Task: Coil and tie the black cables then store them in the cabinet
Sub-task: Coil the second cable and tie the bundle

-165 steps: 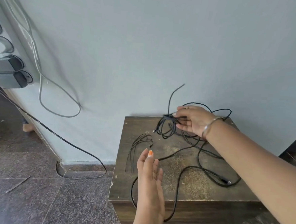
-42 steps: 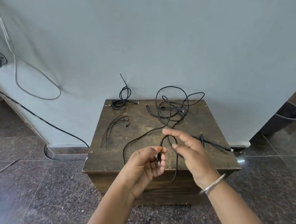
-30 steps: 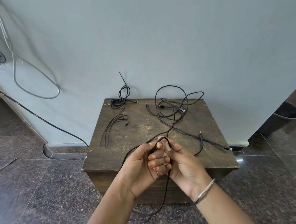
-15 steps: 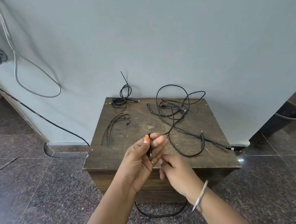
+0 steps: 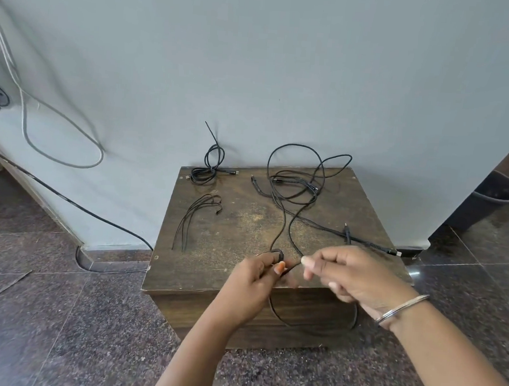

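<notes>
A long black cable [image 5: 284, 225] runs from a loose tangle [image 5: 296, 183] at the back of the wooden cabinet [image 5: 232, 230] to my hands at its front edge. My left hand [image 5: 254, 278] grips a small loop of that cable. My right hand [image 5: 353, 275], slightly blurred, pinches the same cable just to the right, and a slack loop [image 5: 307, 323] hangs below both hands in front of the cabinet. A coiled, tied black cable [image 5: 208, 170] lies at the back left. Thin black ties [image 5: 196, 216] lie left of centre.
The cabinet stands against a pale wall. Another black cable [image 5: 364, 238] crosses its right side. A grey wire loop [image 5: 55, 136] hangs on the wall at left, and a black cord [image 5: 74, 207] runs to the floor. A dark bin [image 5: 494, 194] stands at right.
My right hand has moved up and to the right, away from my left hand, drawing the cable out. The hanging loop in front of the cabinet is shorter now.
</notes>
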### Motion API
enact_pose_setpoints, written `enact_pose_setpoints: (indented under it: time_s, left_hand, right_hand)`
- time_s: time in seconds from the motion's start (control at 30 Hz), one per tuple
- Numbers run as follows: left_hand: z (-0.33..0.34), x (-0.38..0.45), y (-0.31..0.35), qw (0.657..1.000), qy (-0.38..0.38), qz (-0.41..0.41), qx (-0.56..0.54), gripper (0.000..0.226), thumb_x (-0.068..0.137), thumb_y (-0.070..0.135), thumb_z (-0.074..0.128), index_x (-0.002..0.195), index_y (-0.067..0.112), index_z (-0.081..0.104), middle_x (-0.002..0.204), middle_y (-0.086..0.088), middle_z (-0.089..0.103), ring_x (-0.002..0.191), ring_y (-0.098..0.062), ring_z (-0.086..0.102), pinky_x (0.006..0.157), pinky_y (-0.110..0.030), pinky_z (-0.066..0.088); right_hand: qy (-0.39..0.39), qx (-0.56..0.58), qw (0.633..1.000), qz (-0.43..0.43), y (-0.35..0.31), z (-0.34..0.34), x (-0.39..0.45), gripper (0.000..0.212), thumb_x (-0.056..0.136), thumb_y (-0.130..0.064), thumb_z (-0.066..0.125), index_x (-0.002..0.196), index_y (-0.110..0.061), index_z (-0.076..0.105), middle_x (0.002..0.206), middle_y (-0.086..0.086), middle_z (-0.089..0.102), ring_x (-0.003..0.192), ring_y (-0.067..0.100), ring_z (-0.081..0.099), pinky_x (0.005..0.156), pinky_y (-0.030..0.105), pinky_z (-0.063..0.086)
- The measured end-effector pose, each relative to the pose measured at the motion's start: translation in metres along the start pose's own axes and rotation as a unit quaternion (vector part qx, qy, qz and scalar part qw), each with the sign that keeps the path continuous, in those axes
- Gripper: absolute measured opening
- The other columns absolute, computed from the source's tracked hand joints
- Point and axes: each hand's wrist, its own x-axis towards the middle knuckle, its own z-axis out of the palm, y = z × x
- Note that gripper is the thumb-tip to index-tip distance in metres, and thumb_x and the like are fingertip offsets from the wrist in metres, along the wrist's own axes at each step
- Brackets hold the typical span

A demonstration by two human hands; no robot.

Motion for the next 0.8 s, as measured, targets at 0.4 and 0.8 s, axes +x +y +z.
enact_pose_setpoints:
  time_s: [0.4,0.8]
  left_hand:
    - [0.001,-0.006,0.007,0.888,-0.146,-0.126,-0.417,0.035,0.093,0.027,0.044,0.094,0.002,0.068,0.038,0.006,0.029,0.053,-0.022,0.064,0.103,-0.051,0.043]
    - [-0.002,-0.005,0.008,0.771,-0.034,-0.095,-0.629,0.040,0.096,0.029,0.037,0.080,0.003,0.062,0.035,0.004,0.039,0.067,-0.023,0.071,0.088,-0.057,0.051]
  right_hand:
    - [0.126,0.123,0.984,-0.011,0.012,0.005,0.016,0.019,0.068,-0.037,0.072,0.069,-0.018,0.068,0.052,-0.008,0.051,0.038,0.002,0.035,0.036,0.012,0.027]
    - [-0.010,0.298,0.942,0.155,0.016,0.034,0.019,0.007,0.085,-0.025,0.060,0.082,-0.019,0.061,0.048,-0.009,0.045,0.031,-0.002,0.029,0.032,0.011,0.018]
